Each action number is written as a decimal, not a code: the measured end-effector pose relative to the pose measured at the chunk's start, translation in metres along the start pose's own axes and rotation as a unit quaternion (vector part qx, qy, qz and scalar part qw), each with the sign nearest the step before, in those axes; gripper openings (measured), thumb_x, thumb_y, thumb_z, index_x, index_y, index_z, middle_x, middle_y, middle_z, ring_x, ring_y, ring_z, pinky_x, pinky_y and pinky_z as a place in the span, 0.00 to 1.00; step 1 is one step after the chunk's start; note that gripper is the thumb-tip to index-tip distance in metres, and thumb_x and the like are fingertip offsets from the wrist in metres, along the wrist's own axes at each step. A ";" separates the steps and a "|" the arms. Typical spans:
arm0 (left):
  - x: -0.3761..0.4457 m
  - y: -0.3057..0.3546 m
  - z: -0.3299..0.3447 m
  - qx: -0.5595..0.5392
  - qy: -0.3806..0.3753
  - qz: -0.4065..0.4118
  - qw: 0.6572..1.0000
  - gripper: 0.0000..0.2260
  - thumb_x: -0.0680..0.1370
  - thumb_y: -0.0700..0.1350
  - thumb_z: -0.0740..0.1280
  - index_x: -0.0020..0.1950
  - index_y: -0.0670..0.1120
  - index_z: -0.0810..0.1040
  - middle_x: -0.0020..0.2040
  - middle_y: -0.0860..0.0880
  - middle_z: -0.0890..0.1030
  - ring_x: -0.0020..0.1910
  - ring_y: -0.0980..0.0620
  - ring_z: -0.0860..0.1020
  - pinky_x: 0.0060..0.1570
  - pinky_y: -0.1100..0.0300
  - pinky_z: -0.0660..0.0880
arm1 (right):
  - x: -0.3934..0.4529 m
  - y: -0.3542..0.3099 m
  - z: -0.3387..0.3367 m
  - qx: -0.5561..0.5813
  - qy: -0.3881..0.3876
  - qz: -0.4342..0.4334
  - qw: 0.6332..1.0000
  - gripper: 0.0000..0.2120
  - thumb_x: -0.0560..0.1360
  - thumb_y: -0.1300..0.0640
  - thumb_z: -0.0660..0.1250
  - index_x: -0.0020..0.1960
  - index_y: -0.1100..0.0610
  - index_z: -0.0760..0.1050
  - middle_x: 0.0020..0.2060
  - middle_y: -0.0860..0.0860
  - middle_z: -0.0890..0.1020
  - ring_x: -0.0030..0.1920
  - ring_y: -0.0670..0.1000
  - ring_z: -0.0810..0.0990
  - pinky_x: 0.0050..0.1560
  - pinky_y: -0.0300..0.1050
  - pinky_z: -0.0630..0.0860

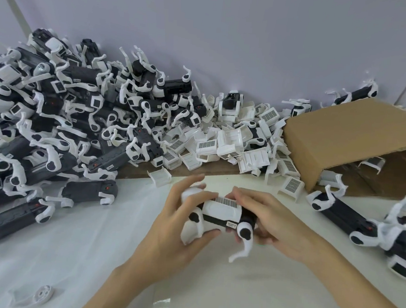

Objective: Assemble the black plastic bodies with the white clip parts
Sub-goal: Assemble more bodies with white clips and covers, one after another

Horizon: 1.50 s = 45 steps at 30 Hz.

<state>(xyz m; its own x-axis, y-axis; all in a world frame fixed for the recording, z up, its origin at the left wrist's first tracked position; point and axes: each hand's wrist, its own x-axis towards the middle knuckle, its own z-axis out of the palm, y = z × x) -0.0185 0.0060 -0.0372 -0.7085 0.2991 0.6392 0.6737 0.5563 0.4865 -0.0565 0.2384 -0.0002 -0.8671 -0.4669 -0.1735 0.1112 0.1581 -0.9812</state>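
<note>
Plastic, black and matte, forms the long body [216, 220] held just above the white table [70, 252] near the middle of the view, with a glossy white clip part [222, 207] seated across its top. The clip is a rounded rectangular shell bearing a small barcode label. White curved arms with round black caps stand at both ends of the body. The left hand [180, 224] grips the left end, fingers curled over the top and thumb pressed beneath. The right hand [271, 221] grips the right end, fingertips bent down onto the clip's far edge.

Beyond the hands, loose white clips [222, 140] lie in a heap, boxy and ribbed, some showing grid-patterned labels. To the left rises a tangled pile of black bodies with white arms [68, 110]. A few more such units [372, 225] lie at the right, beside a brown cardboard box [347, 130] tipped on its side, its corrugated inside showing. A small white disc [42, 294] rests near the lower left. The table surface is smooth with a soft sheen; a plain pale lilac wall [229, 35] stands behind.
</note>
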 end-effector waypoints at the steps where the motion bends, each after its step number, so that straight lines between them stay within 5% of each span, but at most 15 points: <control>1: 0.000 0.001 0.000 -0.011 0.012 -0.019 1.000 0.23 0.79 0.52 0.75 0.72 0.53 0.75 0.74 0.51 0.68 0.72 0.52 0.74 0.67 0.69 0.69 | 0.000 0.000 0.003 -0.013 0.007 -0.022 1.000 0.21 0.83 0.38 0.60 0.56 0.53 0.82 0.39 0.52 0.86 0.30 0.46 0.77 0.23 0.37 0.61; 3: -0.001 0.002 0.000 -0.013 0.045 -0.061 0.997 0.20 0.78 0.51 0.75 0.69 0.53 0.77 0.66 0.52 0.72 0.64 0.52 0.77 0.60 0.70 0.71 | -0.001 0.002 0.008 -0.104 0.082 -0.118 0.984 0.18 0.85 0.39 0.59 0.59 0.48 0.83 0.51 0.47 0.87 0.36 0.39 0.81 0.33 0.31 0.70; 5: 0.000 0.001 0.002 -0.018 0.073 -0.110 0.991 0.19 0.77 0.50 0.75 0.67 0.53 0.78 0.63 0.52 0.74 0.60 0.52 0.78 0.54 0.71 0.72 | -0.003 0.004 0.010 -0.244 0.149 -0.230 0.930 0.14 0.84 0.42 0.63 0.64 0.45 0.80 0.58 0.39 0.83 0.45 0.32 0.81 0.45 0.27 0.71; 9: -0.001 0.001 0.007 -0.027 0.093 -0.157 0.983 0.17 0.77 0.49 0.75 0.65 0.52 0.79 0.60 0.51 0.74 0.53 0.52 0.78 0.45 0.64 0.76 | -0.003 0.016 0.028 -0.384 0.148 -0.258 0.874 0.20 0.80 0.48 0.72 0.71 0.46 0.76 0.64 0.37 0.79 0.62 0.43 0.76 0.64 0.39 0.71; 14: -0.002 0.005 0.010 -0.016 0.100 -0.130 0.986 0.17 0.77 0.46 0.75 0.65 0.48 0.78 0.60 0.51 0.72 0.52 0.51 0.77 0.43 0.68 0.75 | 0.004 0.015 0.032 -0.316 0.187 -0.264 0.892 0.19 0.77 0.57 0.76 0.67 0.49 0.80 0.56 0.41 0.81 0.58 0.47 0.80 0.60 0.49 0.76; 20: 0.002 0.011 0.009 -0.005 0.106 -0.097 0.990 0.17 0.77 0.42 0.77 0.64 0.46 0.79 0.61 0.50 0.73 0.52 0.51 0.77 0.45 0.72 0.73 | 0.002 0.014 0.027 -0.361 0.206 -0.267 0.870 0.30 0.77 0.55 0.76 0.75 0.39 0.71 0.58 0.34 0.81 0.60 0.45 0.75 0.63 0.28 0.65; 25: -0.003 0.008 0.007 -0.053 0.085 -0.146 0.984 0.17 0.78 0.43 0.77 0.65 0.52 0.78 0.63 0.53 0.72 0.59 0.51 0.77 0.52 0.68 0.74 | 0.001 0.015 0.028 -0.371 0.180 -0.259 0.874 0.32 0.78 0.49 0.74 0.76 0.38 0.64 0.60 0.34 0.79 0.61 0.42 0.75 0.63 0.29 0.65; 33: 0.005 0.008 0.003 -0.010 0.074 -0.080 0.994 0.19 0.78 0.45 0.75 0.67 0.47 0.76 0.62 0.49 0.72 0.60 0.52 0.77 0.53 0.69 0.74 | 0.002 0.014 0.025 -0.348 0.192 -0.288 0.871 0.30 0.75 0.53 0.78 0.73 0.40 0.71 0.57 0.36 0.81 0.62 0.41 0.77 0.62 0.32 0.70; 37: 0.005 0.013 -0.006 -0.217 0.044 -0.134 0.966 0.32 0.78 0.51 0.76 0.79 0.55 0.66 0.70 0.51 0.74 0.69 0.45 0.77 0.65 0.60 0.76 | 0.007 0.020 0.024 -0.269 0.188 -0.316 0.890 0.30 0.76 0.61 0.77 0.73 0.45 0.73 0.57 0.40 0.82 0.62 0.42 0.80 0.60 0.30 0.72; 41: 0.010 0.016 -0.014 -0.297 0.084 -0.189 0.932 0.19 0.79 0.52 0.72 0.69 0.51 0.78 0.58 0.50 0.84 0.54 0.51 0.83 0.52 0.62 0.78 | 0.010 0.026 0.021 -0.237 0.158 -0.292 0.913 0.29 0.77 0.61 0.76 0.74 0.47 0.72 0.63 0.40 0.81 0.65 0.42 0.79 0.64 0.31 0.72; 45: 0.012 0.023 -0.009 -0.257 0.107 -0.174 0.945 0.14 0.77 0.50 0.75 0.62 0.54 0.84 0.59 0.51 0.86 0.59 0.47 0.84 0.59 0.64 0.78 | 0.010 0.028 0.026 -0.301 0.170 -0.308 0.886 0.29 0.75 0.59 0.79 0.72 0.48 0.74 0.63 0.41 0.80 0.63 0.43 0.80 0.63 0.40 0.76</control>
<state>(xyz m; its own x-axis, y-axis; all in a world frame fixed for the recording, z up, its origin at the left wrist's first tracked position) -0.0099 0.0150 -0.0130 -0.8841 -0.0261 0.4666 0.4601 0.1262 0.8789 -0.0494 0.2158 -0.0320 -0.7804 -0.3532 0.5159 -0.6252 0.4470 -0.6398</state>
